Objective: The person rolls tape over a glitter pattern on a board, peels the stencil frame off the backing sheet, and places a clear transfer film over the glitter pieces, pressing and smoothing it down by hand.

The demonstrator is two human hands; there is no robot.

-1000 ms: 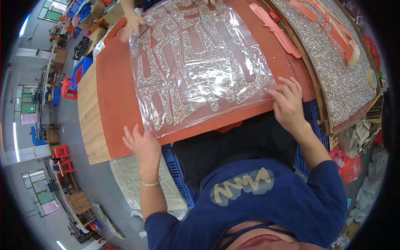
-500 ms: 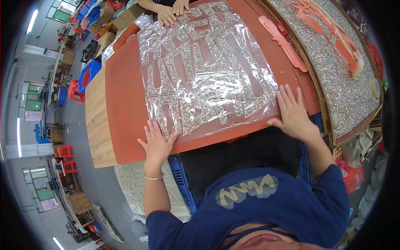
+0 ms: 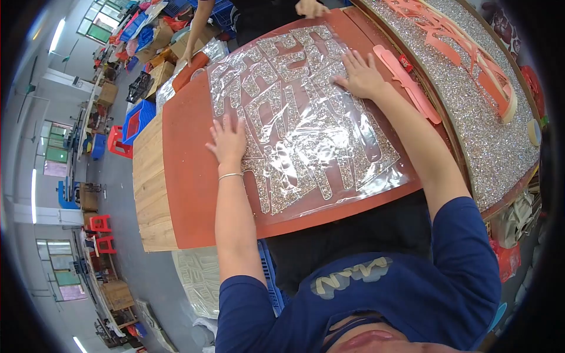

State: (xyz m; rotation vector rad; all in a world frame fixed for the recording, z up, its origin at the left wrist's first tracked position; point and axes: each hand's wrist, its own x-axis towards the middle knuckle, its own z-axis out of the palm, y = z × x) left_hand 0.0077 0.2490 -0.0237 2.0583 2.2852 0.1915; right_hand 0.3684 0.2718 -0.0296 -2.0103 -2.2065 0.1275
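both hands (image 3: 229,145), fingers (image 3: 228,126) spread over glittery plastic sheet (image 3: 318,141), red board (image 3: 189,182)

A glossy clear sheet (image 3: 312,126) with glittery shapes (image 3: 294,183) covers a red board (image 3: 191,176).

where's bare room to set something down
On the left, the red board is bare between the clear sheet and pale wood, also bare. Crowded: the sheet, near left hand and right hand; rightward, pink strip beside glittery panel.

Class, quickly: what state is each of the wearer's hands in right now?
Left hand: open over the clear sheet, grasping nothing.
Right hand: open over the clear sheet, grasping nothing.
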